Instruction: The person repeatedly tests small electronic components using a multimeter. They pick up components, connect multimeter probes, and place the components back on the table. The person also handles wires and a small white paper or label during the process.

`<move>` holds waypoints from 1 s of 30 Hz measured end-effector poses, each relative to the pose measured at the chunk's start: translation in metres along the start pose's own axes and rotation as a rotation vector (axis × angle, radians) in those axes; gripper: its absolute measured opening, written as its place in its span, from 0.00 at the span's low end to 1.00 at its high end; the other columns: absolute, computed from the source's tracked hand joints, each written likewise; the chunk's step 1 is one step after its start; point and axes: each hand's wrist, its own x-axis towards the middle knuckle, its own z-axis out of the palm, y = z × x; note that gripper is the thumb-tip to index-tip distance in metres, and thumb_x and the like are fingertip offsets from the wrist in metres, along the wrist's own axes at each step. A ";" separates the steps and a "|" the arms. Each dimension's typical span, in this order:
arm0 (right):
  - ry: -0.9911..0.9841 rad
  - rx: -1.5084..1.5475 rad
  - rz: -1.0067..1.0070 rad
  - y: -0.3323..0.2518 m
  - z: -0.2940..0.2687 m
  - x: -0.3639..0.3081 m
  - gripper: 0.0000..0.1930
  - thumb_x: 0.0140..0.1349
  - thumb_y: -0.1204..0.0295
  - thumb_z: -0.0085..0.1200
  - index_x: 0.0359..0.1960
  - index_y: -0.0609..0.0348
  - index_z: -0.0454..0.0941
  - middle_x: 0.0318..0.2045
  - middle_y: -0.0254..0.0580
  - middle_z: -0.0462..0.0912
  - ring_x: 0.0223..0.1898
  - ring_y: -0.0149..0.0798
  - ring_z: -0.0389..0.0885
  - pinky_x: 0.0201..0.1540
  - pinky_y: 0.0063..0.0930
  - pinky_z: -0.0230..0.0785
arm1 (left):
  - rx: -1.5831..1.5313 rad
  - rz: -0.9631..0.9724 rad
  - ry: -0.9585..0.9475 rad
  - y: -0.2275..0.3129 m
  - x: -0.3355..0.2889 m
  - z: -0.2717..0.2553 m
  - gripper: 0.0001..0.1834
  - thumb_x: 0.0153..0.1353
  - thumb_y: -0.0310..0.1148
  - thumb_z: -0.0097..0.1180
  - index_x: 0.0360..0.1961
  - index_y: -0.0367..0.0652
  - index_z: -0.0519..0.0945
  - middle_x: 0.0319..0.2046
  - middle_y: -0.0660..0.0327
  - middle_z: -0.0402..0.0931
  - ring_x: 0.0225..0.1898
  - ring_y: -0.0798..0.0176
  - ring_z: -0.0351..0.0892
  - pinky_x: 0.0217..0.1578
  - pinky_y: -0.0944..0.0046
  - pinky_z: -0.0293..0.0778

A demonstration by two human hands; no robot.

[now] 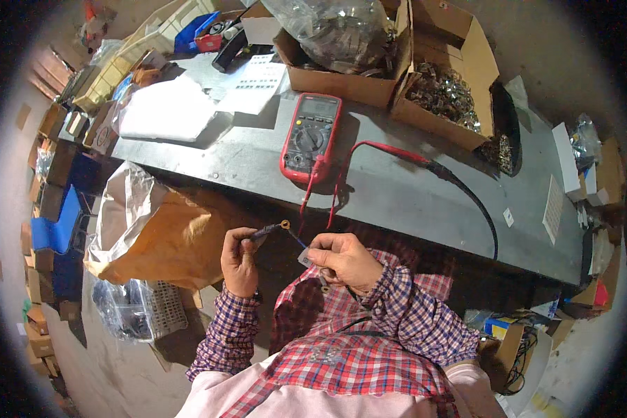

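Observation:
Above my lap, near the table's front edge, my left hand [240,261] is closed round a dark lead [263,231]. A brass ring terminal [285,224] sticks out at the lead's tip. My right hand [345,261] pinches a small grey flat piece [304,258] between thumb and fingers. From it a thin blue wire [296,240] runs up toward the ring terminal; whether they are joined I cannot tell. Beyond my hands a red-framed multimeter [311,138] lies on the table, with a red test lead [395,149] curving to the right into a black cable [470,195].
The grey table [404,202] holds open cardboard boxes [348,85] of metal parts at the back, printed sheets [259,85] and a white wrapped bundle [166,109]. A large brown sack [181,237] stands left of my hands, above a white plastic basket [166,310]. A cardboard box with black cables [519,355] sits lower right.

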 end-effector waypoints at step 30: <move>-0.045 0.074 -0.006 0.005 -0.004 0.007 0.08 0.64 0.70 0.52 0.31 0.62 0.74 0.14 0.26 0.67 0.13 0.19 0.60 0.13 0.17 0.50 | -0.024 -0.042 0.016 -0.005 0.001 0.002 0.11 0.68 0.36 0.47 0.41 0.38 0.73 0.34 0.66 0.71 0.37 0.74 0.67 0.40 0.75 0.65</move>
